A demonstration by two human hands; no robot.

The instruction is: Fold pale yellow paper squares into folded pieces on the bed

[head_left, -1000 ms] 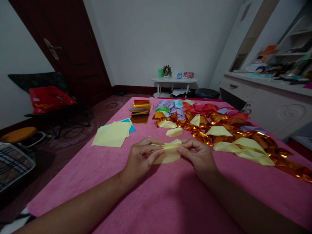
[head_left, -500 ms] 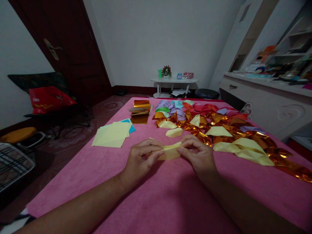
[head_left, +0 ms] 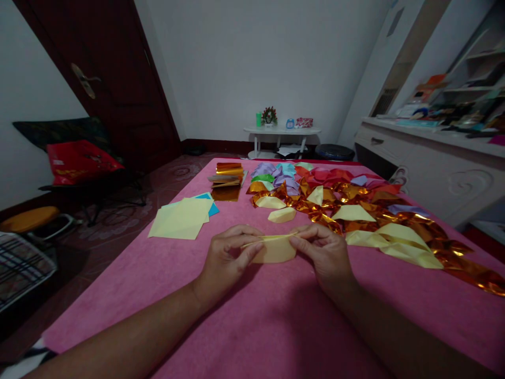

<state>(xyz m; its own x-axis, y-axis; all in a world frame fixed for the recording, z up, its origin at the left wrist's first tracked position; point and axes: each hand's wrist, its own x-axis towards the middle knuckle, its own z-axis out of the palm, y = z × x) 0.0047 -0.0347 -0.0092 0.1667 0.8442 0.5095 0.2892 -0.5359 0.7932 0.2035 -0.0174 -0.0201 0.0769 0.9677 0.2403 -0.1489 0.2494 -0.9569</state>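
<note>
A folded piece of yellow paper (head_left: 275,249) is held just above the pink tablecloth, stretched between both hands. My left hand (head_left: 232,255) pinches its left end between thumb and fingers. At the right end, my right hand (head_left: 321,252) grips the upper edge the same way. The paper's front face hangs toward me, and its ends are hidden by my fingers. Just beyond the hands lies a small folded yellow paper shape (head_left: 282,215). To the left is a stack of flat yellow sheets (head_left: 179,218) with blue paper (head_left: 213,209) under it.
Shiny gold-orange folded papers (head_left: 394,216) spread across the right side, mixed with yellow, purple and red ones. A pile of gold foil sheets (head_left: 226,181) sits at the back left of the pink tablecloth (head_left: 236,326). A white side table (head_left: 282,129) stands against the wall.
The yellow paper's upper edge has straightened and its front face shows wider. My right hand has shifted slightly down and right; the left has hardly moved.
</note>
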